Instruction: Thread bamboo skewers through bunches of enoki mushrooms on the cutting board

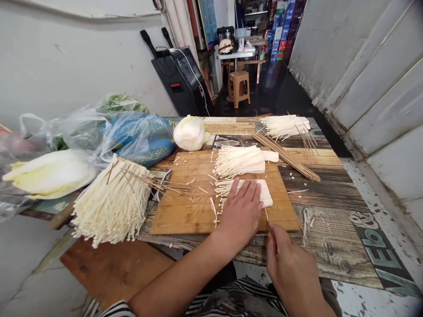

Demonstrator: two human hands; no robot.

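A flat white enoki bundle (264,190) lies on the tan wooden cutting board (185,213), under the flattened left hand (240,212); the right hand (291,264) pinches a slim wooden skewer (266,215) beside it. Probably light, soft and easily frayed, the bundle should hold best at its joined base (268,199).

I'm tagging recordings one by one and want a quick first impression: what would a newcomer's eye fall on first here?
Probably the left hand lying flat on a bundle of thin white mushrooms on the cutting board, with the right hand at the board's near edge holding a thin stick pointed at that bundle. Next, likely, the big mushroom pile left of the board, with sticks jutting rightward.
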